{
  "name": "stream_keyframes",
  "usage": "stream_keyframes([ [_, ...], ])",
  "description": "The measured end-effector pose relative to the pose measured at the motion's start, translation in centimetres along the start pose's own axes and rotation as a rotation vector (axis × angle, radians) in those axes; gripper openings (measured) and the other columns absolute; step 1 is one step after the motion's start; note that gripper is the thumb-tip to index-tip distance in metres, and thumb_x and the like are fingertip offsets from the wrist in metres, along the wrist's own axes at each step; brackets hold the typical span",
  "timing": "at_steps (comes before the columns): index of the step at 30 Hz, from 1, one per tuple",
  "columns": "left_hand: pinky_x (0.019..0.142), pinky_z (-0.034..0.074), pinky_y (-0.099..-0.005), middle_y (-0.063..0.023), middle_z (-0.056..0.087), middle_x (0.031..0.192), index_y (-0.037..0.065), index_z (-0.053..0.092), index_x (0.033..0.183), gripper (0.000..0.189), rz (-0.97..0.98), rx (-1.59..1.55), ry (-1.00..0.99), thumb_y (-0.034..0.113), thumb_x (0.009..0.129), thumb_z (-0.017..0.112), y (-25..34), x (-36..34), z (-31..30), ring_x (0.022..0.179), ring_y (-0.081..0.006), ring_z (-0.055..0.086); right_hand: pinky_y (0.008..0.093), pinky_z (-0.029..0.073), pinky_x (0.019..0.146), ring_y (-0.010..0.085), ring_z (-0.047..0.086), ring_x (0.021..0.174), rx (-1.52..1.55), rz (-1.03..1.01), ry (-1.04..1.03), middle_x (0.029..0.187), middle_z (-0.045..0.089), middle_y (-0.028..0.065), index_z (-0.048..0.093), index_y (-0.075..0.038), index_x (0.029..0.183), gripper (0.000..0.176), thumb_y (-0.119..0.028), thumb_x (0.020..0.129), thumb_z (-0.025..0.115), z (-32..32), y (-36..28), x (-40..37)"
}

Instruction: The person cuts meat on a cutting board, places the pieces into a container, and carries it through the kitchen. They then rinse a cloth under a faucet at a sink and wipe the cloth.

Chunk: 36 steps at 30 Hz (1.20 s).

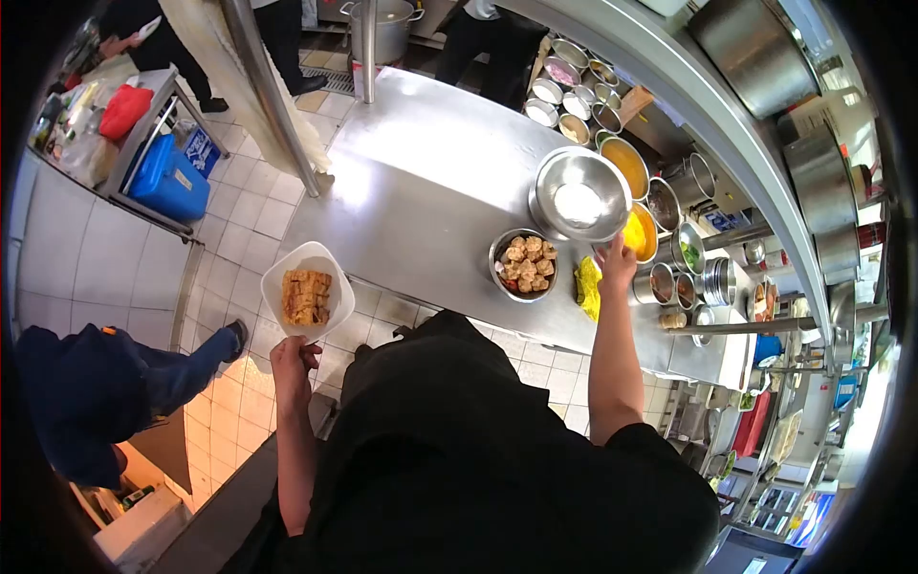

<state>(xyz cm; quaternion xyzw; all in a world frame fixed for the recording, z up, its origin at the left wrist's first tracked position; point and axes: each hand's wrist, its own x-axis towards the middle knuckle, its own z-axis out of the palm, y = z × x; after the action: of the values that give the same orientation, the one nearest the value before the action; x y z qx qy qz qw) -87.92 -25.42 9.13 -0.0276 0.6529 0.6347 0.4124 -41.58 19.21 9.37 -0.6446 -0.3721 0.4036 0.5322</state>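
My left hand (293, 365) grips the near edge of a white square container (337, 304), which is held over the floor to the left of the steel counter. Browned, sliced pieces of food (306, 297) lie inside it. On the right, my right hand (617, 261) is closed on the rim of a shiny metal bowl (550, 206), tilted above the counter, with no food visible in it. A smaller metal bowl (496, 256) with browned chunks (529, 263) stands on the counter to the left of that hand. Beside it lies a crumpled yellow packet (586, 287).
The steel counter (411, 172) runs ahead, with a metal post (368, 53) at its far left. Several pots and tins of ingredients crowd its right side, including an orange-filled pot (626, 165), under a long shelf. A person in dark clothes (86, 392) is at the left.
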Motion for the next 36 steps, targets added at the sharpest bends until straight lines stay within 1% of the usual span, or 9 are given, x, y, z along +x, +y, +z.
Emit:
stream_keyframes([
  [3, 0.052, 0.042, -0.0275, -0.0135, 0.069, 0.072, -0.001, 0.066, 0.087, 0.023, 0.018, -0.008, 0.034, 0.020, 0.093, 0.060, -0.3, 0.1, -1.2, 0.051, -0.0134, 0.053, 0.0359, 0.058, 0.071, 0.0255, 0.065, 0.084, -0.190, 0.252, -0.309, 0.109, 0.060, 0.0088, 0.056, -0.004, 0.121, 0.034, -0.030, 0.101, 0.064, -4.4, 7.0, 0.3],
  [6, 0.053, 0.044, -0.0288, -0.0127, 0.070, 0.074, 0.000, 0.067, 0.089, 0.026, 0.039, 0.058, 0.083, 0.023, 0.094, 0.058, -0.8, -0.4, -2.9, 0.054, -0.0139, 0.055, 0.0386, 0.058, 0.070, 0.0272, 0.066, 0.085, -0.053, 0.459, -0.365, 0.107, 0.062, 0.0119, 0.059, -0.003, 0.113, 0.025, -0.020, 0.096, 0.067, -1.9, 5.9, -9.3],
  [9, 0.055, 0.047, -0.0286, -0.0146, 0.070, 0.076, -0.002, 0.069, 0.093, 0.023, -0.016, -0.050, 0.108, 0.019, 0.092, 0.060, -0.8, -0.9, -4.2, 0.056, -0.0142, 0.057, 0.0412, 0.058, 0.073, 0.0280, 0.066, 0.085, 0.142, 0.601, -0.420, 0.107, 0.063, 0.0108, 0.057, -0.008, 0.113, 0.021, -0.015, 0.096, 0.066, -1.5, 9.3, -10.4],
  [13, 0.054, 0.047, -0.0281, -0.0144, 0.071, 0.077, -0.003, 0.068, 0.092, 0.022, -0.018, -0.062, 0.129, 0.017, 0.091, 0.059, -0.8, -0.8, -7.1, 0.055, -0.0139, 0.057, 0.0379, 0.059, 0.073, 0.0249, 0.065, 0.091, 0.142, 0.457, -0.557, 0.104, 0.065, 0.0083, 0.059, -0.011, 0.102, 0.008, -0.011, 0.096, 0.064, 1.0, 9.6, -11.7],
  [15, 0.054, 0.047, -0.0283, -0.0149, 0.071, 0.078, -0.003, 0.067, 0.090, 0.021, -0.024, -0.086, 0.169, 0.017, 0.091, 0.059, -0.3, -1.1, -8.2, 0.055, -0.0133, 0.056, 0.0359, 0.060, 0.072, 0.0236, 0.066, 0.091, 0.156, 0.495, -0.581, 0.107, 0.066, 0.0082, 0.059, -0.010, 0.107, 0.014, -0.010, 0.095, 0.065, 3.4, 9.8, -12.3],
  [22, 0.053, 0.046, -0.0283, -0.0137, 0.070, 0.075, 0.000, 0.066, 0.090, 0.020, 0.008, -0.159, 0.268, 0.018, 0.093, 0.058, 0.1, -0.1, -13.9, 0.056, -0.0121, 0.055, 0.0376, 0.062, 0.086, 0.0226, 0.067, 0.097, 0.247, 0.508, -0.500, 0.110, 0.065, 0.0092, 0.053, -0.006, 0.118, 0.023, -0.008, 0.098, 0.064, 14.7, 10.3, -15.9],
  [29, 0.053, 0.049, -0.0272, -0.0125, 0.070, 0.075, -0.002, 0.067, 0.090, 0.022, 0.014, -0.211, 0.358, 0.018, 0.093, 0.057, 1.7, 2.3, -19.8, 0.056, -0.0112, 0.056, 0.0388, 0.063, 0.086, 0.0235, 0.068, 0.095, 0.431, 0.519, -0.431, 0.111, 0.064, 0.0093, 0.049, -0.005, 0.126, 0.031, -0.017, 0.101, 0.065, 23.1, 10.4, -20.1],
  [33, 0.053, 0.048, -0.0271, -0.0122, 0.070, 0.074, -0.001, 0.067, 0.088, 0.022, 0.043, -0.276, 0.404, 0.019, 0.092, 0.058, 2.9, 4.1, -22.2, 0.055, -0.0117, 0.056, 0.0366, 0.059, 0.085, 0.0227, 0.065, 0.092, 0.201, 0.565, -0.243, 0.114, 0.060, 0.0083, 0.048, -0.005, 0.128, 0.038, -0.025, 0.101, 0.067, 25.1, 6.5, -26.3],
  [36, 0.054, 0.047, -0.0269, -0.0120, 0.068, 0.073, -0.001, 0.066, 0.088, 0.021, 0.020, -0.320, 0.460, 0.018, 0.093, 0.057, 4.3, 6.1, -23.5, 0.056, -0.0121, 0.055, 0.0362, 0.050, 0.092, 0.0221, 0.061, 0.102, -0.101, 0.015, -0.472, 0.121, 0.057, 0.0076, 0.046, -0.004, 0.138, 0.049, -0.026, 0.100, 0.068, 25.9, 6.3, -29.8],
])
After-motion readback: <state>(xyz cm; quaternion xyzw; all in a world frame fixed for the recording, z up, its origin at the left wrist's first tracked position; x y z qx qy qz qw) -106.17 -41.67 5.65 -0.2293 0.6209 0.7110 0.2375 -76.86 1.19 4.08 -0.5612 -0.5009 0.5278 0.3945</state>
